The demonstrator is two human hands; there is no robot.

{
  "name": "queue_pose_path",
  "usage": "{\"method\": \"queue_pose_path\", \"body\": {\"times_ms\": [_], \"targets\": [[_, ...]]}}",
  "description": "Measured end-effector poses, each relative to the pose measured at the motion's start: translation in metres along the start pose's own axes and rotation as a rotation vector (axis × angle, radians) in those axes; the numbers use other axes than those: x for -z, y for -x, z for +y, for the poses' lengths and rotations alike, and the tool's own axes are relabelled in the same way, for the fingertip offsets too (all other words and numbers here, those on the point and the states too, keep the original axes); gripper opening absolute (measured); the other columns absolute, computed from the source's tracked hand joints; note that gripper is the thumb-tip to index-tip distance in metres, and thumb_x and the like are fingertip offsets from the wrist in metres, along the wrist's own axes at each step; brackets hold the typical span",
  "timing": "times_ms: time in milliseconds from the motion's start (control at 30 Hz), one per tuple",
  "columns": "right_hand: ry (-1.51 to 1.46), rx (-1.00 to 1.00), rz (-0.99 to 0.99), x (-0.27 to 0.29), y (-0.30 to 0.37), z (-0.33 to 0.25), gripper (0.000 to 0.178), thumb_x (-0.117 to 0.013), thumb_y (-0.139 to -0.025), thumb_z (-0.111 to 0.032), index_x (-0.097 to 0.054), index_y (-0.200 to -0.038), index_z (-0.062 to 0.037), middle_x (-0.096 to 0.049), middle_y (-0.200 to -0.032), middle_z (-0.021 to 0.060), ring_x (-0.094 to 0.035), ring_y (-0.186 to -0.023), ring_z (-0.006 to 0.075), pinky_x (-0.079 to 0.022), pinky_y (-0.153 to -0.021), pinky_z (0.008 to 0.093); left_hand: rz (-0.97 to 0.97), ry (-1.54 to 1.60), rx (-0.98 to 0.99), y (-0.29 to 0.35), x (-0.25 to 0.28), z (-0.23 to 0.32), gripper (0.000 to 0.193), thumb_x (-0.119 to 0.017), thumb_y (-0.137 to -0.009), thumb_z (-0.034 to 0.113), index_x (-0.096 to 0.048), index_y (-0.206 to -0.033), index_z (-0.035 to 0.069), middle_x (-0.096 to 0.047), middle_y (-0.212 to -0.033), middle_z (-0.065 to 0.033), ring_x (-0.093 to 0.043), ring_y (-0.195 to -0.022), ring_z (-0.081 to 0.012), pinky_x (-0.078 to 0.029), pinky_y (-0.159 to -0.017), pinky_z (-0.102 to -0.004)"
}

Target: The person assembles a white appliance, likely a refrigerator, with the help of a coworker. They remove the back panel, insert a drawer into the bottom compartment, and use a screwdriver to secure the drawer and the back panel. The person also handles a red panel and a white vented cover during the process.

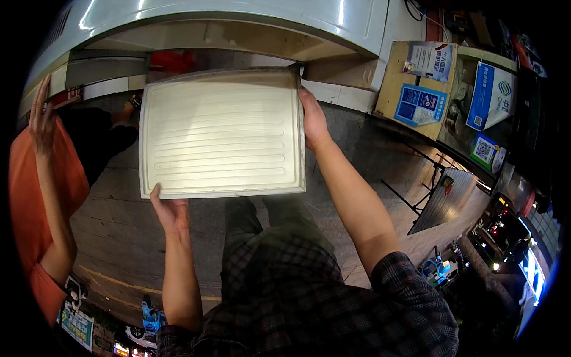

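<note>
A cream-white ribbed plastic tray (pixel 223 134) is held flat in front of me, above the stone pavement. My left hand (pixel 169 209) grips its near left corner from below. My right hand (pixel 313 119) grips its right edge near the far corner. The tray's far edge lies close under the curved white lid of a large chest-like appliance (pixel 238 24). My plaid shirt and dark trousers show beneath the tray.
Another person in an orange shirt (pixel 35 196) stands at the left, a raised hand (pixel 41 116) resting on the appliance's edge. A wooden board with blue leaflets (pixel 416 83) stands at the right. A dark folding stand (pixel 443 199) leans further right, and stone paving (pixel 119 226) lies below.
</note>
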State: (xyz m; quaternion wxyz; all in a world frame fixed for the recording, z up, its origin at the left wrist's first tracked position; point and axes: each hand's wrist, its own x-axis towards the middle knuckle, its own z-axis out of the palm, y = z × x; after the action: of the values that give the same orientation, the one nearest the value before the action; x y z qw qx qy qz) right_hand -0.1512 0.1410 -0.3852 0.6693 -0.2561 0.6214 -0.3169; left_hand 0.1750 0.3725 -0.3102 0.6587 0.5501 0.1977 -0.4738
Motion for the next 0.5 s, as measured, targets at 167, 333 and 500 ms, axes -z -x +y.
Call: {"method": "queue_pose_path", "body": {"times_ms": [167, 333, 500], "targets": [[-0.046, -0.024, -0.027, -0.0031, 0.0051, -0.0067, 0.058, -0.050, -0.106, -0.043, -0.053, -0.147, -0.0023, -0.062, -0.135, 0.0109, -0.058, -0.122, 0.0222, -0.044, -0.107, 0.0338, -0.029, 0.013, 0.024, -0.0042, 0.0033, 0.0024, 0.067, -0.066, -0.096, 0.028, -0.040, -0.153, 0.003, -0.049, -0.153, -0.0115, -0.050, -0.139, -0.0271, -0.043, -0.116, -0.0426], [-0.047, -0.018, -0.016, -0.0040, 0.0055, -0.0055, 0.058, -0.051, -0.106, -0.044, -0.054, -0.145, -0.0022, -0.062, -0.136, 0.0111, -0.058, -0.121, 0.0219, -0.045, -0.107, 0.0338, -0.067, -0.006, 0.019, -0.0069, 0.0067, 0.0043, 0.066, -0.065, -0.097, 0.028, -0.041, -0.153, 0.003, -0.050, -0.153, -0.0119, -0.050, -0.139, -0.0271, -0.043, -0.116, -0.0430], [-0.022, -0.002, -0.014, -0.0025, 0.0048, -0.0036, 0.059, -0.051, -0.105, -0.045, -0.054, -0.145, -0.0019, -0.062, -0.136, 0.0120, -0.059, -0.121, 0.0222, -0.045, -0.107, 0.0340, -0.039, -0.026, -0.001, -0.0028, -0.0016, 0.0046, 0.064, -0.063, -0.097, 0.027, -0.042, -0.152, 0.003, -0.051, -0.152, -0.0127, -0.051, -0.139, -0.0275, -0.043, -0.117, -0.0435]]}}
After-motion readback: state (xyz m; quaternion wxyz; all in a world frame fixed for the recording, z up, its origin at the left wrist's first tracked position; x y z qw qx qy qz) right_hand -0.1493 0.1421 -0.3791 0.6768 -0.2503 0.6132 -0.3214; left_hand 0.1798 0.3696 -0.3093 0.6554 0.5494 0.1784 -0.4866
